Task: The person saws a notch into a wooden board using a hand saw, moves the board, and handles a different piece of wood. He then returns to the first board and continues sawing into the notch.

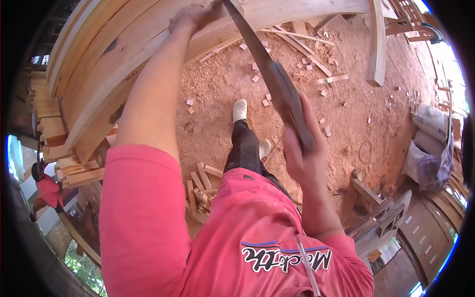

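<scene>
A long dark handsaw (pixel 264 62) runs from the top middle of the head view down to the right. My right hand (pixel 302 153) is closed round its handle end. At the top my left hand (pixel 190 19) lies on the pale wooden boards (pixel 143 49), its fingers closed near the upper end of the blade. What those fingers hold, if anything, is too small and blurred to make out.
Offcuts (pixel 331 79) and sawdust cover the floor. A timber post (pixel 377 49) stands upper right, sacks (pixel 430 133) far right. Wood scraps (pixel 200 185) lie beside my legs. Stacked lumber (pixel 52 128) and another person (pixel 48 190) are at the left.
</scene>
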Demonstrator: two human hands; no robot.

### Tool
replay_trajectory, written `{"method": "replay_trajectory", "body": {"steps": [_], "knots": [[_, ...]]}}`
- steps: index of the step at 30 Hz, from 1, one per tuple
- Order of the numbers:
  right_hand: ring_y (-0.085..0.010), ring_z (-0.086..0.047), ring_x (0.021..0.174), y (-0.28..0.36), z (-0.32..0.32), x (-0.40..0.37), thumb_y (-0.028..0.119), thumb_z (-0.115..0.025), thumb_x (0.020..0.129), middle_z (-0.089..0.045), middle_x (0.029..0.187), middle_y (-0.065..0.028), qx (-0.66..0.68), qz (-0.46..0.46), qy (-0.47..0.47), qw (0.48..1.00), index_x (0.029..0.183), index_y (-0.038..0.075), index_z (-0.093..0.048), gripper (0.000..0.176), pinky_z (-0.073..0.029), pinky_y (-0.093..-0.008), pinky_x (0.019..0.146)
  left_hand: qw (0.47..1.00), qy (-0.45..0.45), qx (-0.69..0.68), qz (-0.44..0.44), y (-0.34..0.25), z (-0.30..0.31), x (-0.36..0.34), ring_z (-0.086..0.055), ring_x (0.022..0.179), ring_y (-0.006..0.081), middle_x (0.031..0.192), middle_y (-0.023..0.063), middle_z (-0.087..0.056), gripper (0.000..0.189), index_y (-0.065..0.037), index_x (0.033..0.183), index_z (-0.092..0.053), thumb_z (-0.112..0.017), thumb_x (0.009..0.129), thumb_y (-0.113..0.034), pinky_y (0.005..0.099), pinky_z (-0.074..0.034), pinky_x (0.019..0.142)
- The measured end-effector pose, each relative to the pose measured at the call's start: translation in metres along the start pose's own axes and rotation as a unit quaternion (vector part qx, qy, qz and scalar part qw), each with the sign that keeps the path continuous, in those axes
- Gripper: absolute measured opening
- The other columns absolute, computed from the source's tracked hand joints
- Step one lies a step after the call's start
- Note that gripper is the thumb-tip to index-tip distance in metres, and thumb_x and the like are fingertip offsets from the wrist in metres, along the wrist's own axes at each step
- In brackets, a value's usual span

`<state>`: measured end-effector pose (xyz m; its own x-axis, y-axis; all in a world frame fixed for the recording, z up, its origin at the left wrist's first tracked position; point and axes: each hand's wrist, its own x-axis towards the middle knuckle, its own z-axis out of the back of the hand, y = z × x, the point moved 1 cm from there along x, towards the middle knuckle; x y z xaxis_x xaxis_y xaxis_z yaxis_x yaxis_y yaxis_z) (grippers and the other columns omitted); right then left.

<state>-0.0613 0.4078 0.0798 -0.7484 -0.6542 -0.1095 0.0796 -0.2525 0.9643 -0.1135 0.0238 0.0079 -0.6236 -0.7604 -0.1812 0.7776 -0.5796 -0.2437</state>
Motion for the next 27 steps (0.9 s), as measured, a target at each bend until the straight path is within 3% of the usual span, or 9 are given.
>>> {"method": "replay_trajectory", "body": {"steps": [1, 3, 6, 10, 13, 15, 19, 22, 27], "knots": [[-0.0197, -0.069, 0.104, 0.001, -0.012, 0.027, 0.006, -0.061, 0.094, -0.067, 0.123, -0.0233, -0.006, -0.012, -0.002, 1.0, 0.151, 0.002, -0.039, 0.062, -0.053, -0.0298, 0.085, 1.0, -0.002, -0.001, -0.004, 0.004, -0.002, 0.004, -0.065, 0.114, 0.0398, 0.116, 0.0232, -0.07, 0.075, -0.009, 0.112, -0.075, -0.04, 0.092, -0.073, 0.0493, -0.051, 0.098], [-0.0194, -0.069, 0.103, 0.004, -0.019, 0.041, 0.008, -0.062, 0.094, -0.068, 0.121, -0.0245, -0.01, -0.016, -0.011, 1.0, 0.151, 0.003, -0.041, 0.06, -0.053, -0.0303, 0.084, 0.995, 0.099, -0.002, -0.001, 0.02, -0.01, 0.024, -0.054, 0.133, 0.0319, 0.141, 0.0144, -0.06, 0.1, -0.015, 0.136, -0.063, -0.029, 0.082, -0.091, 0.0474, -0.041, 0.109], [-0.0225, -0.068, 0.109, 0.006, -0.018, 0.028, 0.009, -0.062, 0.096, -0.068, 0.118, -0.0235, -0.03, 0.05, -0.021, 0.998, 0.15, 0.003, -0.041, 0.059, -0.052, -0.032, 0.09, 0.998, 0.057, 0.011, 0.002, 0.025, -0.024, 0.035, -0.054, 0.133, 0.0319, 0.141, 0.0144, -0.06, 0.099, -0.015, 0.136, -0.063, -0.028, 0.083, -0.09, 0.0477, -0.041, 0.11], [-0.0221, -0.062, 0.121, 0.001, 0.016, -0.056, 0.001, -0.059, 0.095, -0.063, 0.133, -0.0199, 0.006, -0.023, 0.003, 1.0, 0.152, -0.001, -0.037, 0.061, -0.048, -0.0326, 0.098, 1.0, 0.014, 0.019, -0.003, 0.024, -0.032, 0.033, -0.059, 0.126, 0.0319, 0.132, 0.0136, -0.066, 0.094, -0.015, 0.124, -0.07, -0.029, 0.085, -0.089, 0.046, -0.043, 0.106], [-0.0218, -0.064, 0.119, -0.001, 0.024, -0.056, -0.001, -0.058, 0.095, -0.062, 0.134, -0.0198, -0.037, -0.028, 0.0, 0.999, 0.152, 0.0, -0.037, 0.061, -0.049, -0.0331, 0.096, 1.0, -0.005, 0.014, 0.002, 0.02, -0.024, 0.026, -0.06, 0.125, 0.0315, 0.132, 0.0127, -0.066, 0.09, -0.018, 0.125, -0.07, -0.028, 0.086, -0.088, 0.0461, -0.044, 0.106], [-0.0208, -0.067, 0.111, 0.009, -0.005, 0.014, 0.006, -0.059, 0.096, -0.066, 0.124, -0.021, -0.053, 0.027, -0.026, 0.998, 0.149, -0.001, -0.041, 0.057, -0.05, -0.0309, 0.09, 0.999, 0.028, -0.001, -0.016, 0.015, -0.017, 0.02, -0.057, 0.13, 0.0292, 0.138, 0.0103, -0.062, 0.09, -0.017, 0.133, -0.065, -0.03, 0.086, -0.085, 0.0449, -0.044, 0.107], [-0.0192, -0.067, 0.105, 0.012, -0.038, 0.1, 0.014, -0.061, 0.097, -0.069, 0.114, -0.0223, -0.032, 0.015, 0.006, 0.999, 0.147, -0.002, -0.044, 0.054, -0.051, -0.0297, 0.087, 0.998, 0.035, -0.042, -0.009, 0.019, -0.018, 0.018, -0.062, 0.122, 0.0317, 0.127, 0.0121, -0.068, 0.083, -0.016, 0.12, -0.071, -0.03, 0.09, -0.081, 0.0451, -0.045, 0.104], [-0.0188, -0.067, 0.105, -0.002, -0.022, 0.056, 0.011, -0.059, 0.097, -0.067, 0.121, -0.0213, -0.044, 0.079, -0.017, 0.996, 0.149, -0.002, -0.041, 0.057, -0.052, -0.0303, 0.086, 0.999, -0.009, -0.039, -0.001, 0.015, -0.02, 0.014, -0.06, 0.123, 0.0335, 0.129, 0.0131, -0.067, 0.076, -0.012, 0.124, -0.069, -0.026, 0.097, -0.069, 0.0464, -0.044, 0.106], [-0.0199, -0.063, 0.117, -0.007, 0.045, -0.082, 0.0, -0.054, 0.094, -0.062, 0.133, -0.0222, -0.041, -0.108, 0.012, 0.993, 0.151, -0.006, -0.034, 0.061, -0.05, -0.0312, 0.094, 0.999, 0.008, -0.027, 0.027, 0.006, -0.017, 0.009, -0.059, 0.126, 0.0351, 0.134, 0.0165, -0.063, 0.07, -0.007, 0.127, -0.066, -0.025, 0.1, -0.056, 0.0479, -0.042, 0.109]]}}
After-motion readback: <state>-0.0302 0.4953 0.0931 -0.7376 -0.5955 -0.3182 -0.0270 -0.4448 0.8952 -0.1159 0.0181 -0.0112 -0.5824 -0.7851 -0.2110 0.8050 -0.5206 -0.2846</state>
